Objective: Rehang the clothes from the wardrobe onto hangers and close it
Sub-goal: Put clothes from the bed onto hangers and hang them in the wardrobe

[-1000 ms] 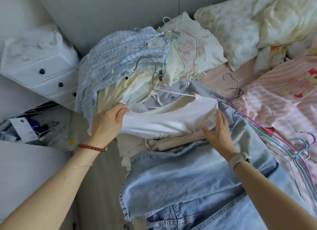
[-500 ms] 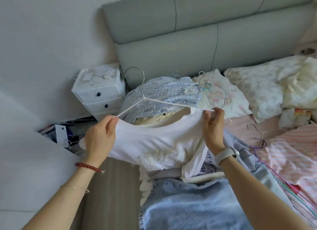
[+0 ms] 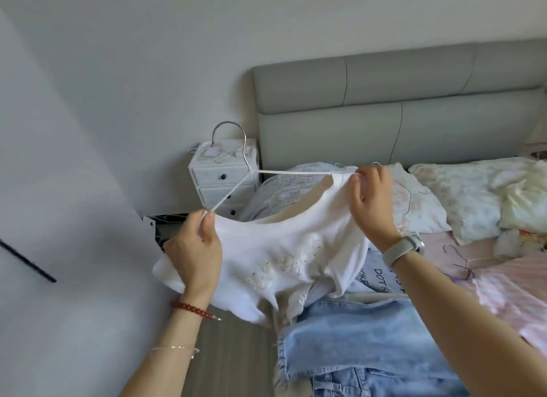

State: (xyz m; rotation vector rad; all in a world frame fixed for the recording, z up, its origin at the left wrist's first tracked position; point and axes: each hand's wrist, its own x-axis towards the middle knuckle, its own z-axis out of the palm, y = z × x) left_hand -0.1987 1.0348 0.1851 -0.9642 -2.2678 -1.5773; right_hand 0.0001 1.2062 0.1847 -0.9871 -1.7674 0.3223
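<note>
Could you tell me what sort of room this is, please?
Very likely a bedroom: a padded grey headboard stands against the wall, pillows lie on the bed, and a small white drawer unit stands beside the bed.

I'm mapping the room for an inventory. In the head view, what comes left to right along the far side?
Nightstand → hanger hook → headboard → floral pillow.

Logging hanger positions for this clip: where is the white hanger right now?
In the head view the white hanger is held up at centre, inside the white top, gripped by the left hand and right hand, before the small white drawer unit.
</note>
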